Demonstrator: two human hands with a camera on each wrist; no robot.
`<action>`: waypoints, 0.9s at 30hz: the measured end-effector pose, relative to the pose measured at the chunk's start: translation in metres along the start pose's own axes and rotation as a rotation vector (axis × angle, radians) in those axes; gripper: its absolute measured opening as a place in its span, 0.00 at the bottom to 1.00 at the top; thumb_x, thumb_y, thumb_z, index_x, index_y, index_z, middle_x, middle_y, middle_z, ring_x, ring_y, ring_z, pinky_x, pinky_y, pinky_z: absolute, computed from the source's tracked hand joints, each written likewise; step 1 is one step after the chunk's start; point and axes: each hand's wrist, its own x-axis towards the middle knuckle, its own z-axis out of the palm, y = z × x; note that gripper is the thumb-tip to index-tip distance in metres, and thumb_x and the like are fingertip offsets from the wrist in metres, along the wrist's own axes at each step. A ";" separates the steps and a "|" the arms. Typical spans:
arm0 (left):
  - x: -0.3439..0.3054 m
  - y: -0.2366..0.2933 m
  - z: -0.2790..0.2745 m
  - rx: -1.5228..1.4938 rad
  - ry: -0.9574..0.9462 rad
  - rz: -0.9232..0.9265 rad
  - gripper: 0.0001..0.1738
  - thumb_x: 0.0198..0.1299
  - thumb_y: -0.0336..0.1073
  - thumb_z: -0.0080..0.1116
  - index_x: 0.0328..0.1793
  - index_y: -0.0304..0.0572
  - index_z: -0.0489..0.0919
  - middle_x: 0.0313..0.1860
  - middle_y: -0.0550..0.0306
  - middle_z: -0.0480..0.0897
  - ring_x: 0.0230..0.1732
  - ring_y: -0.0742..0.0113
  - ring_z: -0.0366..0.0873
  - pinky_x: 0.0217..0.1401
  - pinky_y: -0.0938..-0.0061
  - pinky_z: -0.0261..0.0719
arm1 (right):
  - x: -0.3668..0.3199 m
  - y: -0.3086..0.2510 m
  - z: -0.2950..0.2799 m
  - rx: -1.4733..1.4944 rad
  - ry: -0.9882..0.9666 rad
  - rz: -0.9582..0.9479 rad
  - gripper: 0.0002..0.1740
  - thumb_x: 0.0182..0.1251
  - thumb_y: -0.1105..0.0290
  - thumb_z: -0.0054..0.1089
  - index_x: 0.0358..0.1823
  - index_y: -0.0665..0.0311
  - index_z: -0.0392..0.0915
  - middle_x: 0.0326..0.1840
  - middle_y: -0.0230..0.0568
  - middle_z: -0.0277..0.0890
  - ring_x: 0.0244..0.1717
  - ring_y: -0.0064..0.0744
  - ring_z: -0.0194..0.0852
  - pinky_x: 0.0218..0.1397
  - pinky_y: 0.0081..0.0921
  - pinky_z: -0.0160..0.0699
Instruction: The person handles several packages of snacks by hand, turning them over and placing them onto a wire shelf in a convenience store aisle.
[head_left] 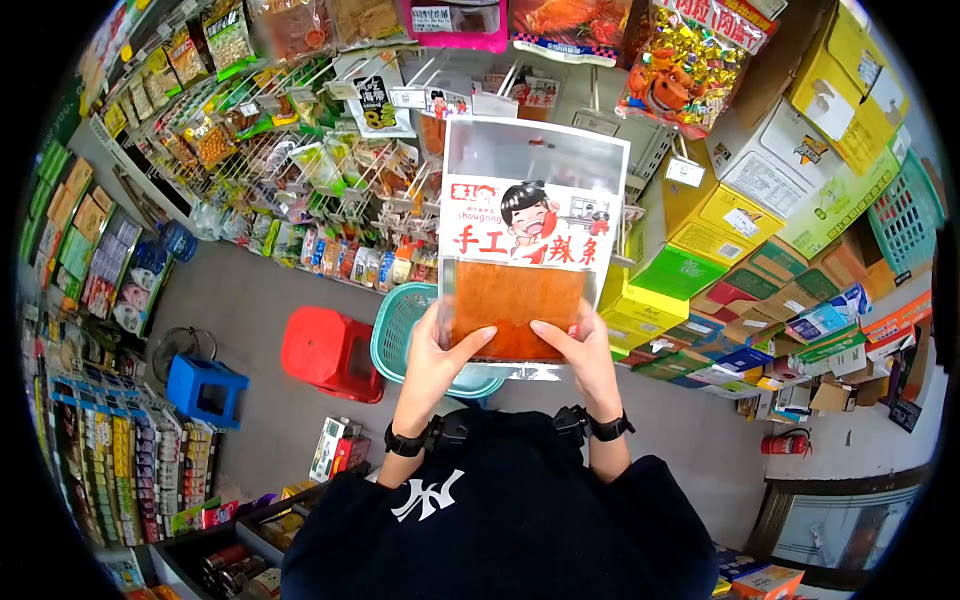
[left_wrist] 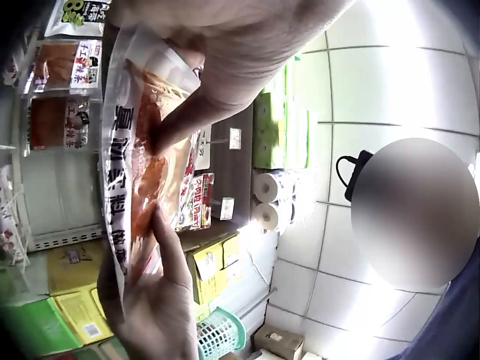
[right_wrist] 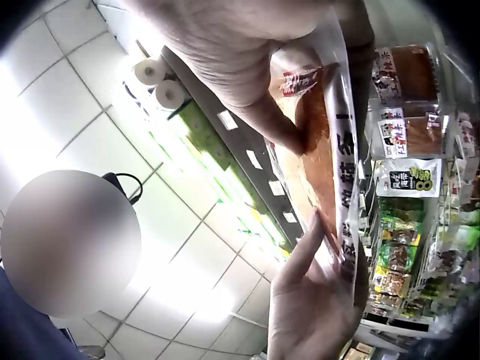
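A clear packet [head_left: 520,310] of reddish-brown flat food, with a white label showing a cartoon face, is held upright in front of the chest in the head view. The left hand [head_left: 432,362] grips its lower left side and the right hand [head_left: 588,362] its lower right side, both thumbs on the front and the other fingers behind. In the left wrist view, the left hand [left_wrist: 232,52] and the right hand [left_wrist: 161,300] pinch the packet [left_wrist: 150,180]. The right wrist view has the right hand [right_wrist: 240,60], the left hand [right_wrist: 311,307] and the packet [right_wrist: 322,150] seen edge-on.
Racks of hanging snack bags [head_left: 330,170] stand ahead and to the left. Stacked cartons [head_left: 740,215] line the right. A red stool [head_left: 325,350], a blue stool [head_left: 205,388] and a teal basket [head_left: 393,325] are on the floor. Below left is a shelf unit [head_left: 190,555].
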 end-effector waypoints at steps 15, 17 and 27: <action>0.002 -0.002 0.002 -0.027 0.093 0.015 0.20 0.51 0.19 0.56 0.51 0.31 0.65 0.45 0.49 0.77 0.46 0.68 0.75 0.47 0.77 0.74 | 0.010 0.004 -0.001 -0.071 -0.060 -0.035 0.23 0.56 0.79 0.58 0.54 0.72 0.66 0.49 0.38 0.72 0.45 0.20 0.71 0.47 0.17 0.72; -0.001 0.002 0.001 -0.029 0.110 0.025 0.22 0.50 0.19 0.57 0.52 0.31 0.65 0.46 0.49 0.77 0.46 0.68 0.75 0.48 0.77 0.74 | 0.008 -0.003 0.001 -0.042 -0.098 0.005 0.22 0.55 0.79 0.58 0.53 0.72 0.67 0.49 0.37 0.72 0.45 0.20 0.71 0.47 0.17 0.72; -0.014 0.019 0.016 -0.093 0.191 -0.006 0.18 0.54 0.21 0.55 0.51 0.31 0.67 0.46 0.49 0.76 0.47 0.70 0.74 0.50 0.78 0.71 | 0.001 -0.007 -0.001 -0.154 -0.089 0.052 0.13 0.58 0.72 0.59 0.42 0.72 0.73 0.36 0.32 0.77 0.35 0.14 0.70 0.39 0.14 0.70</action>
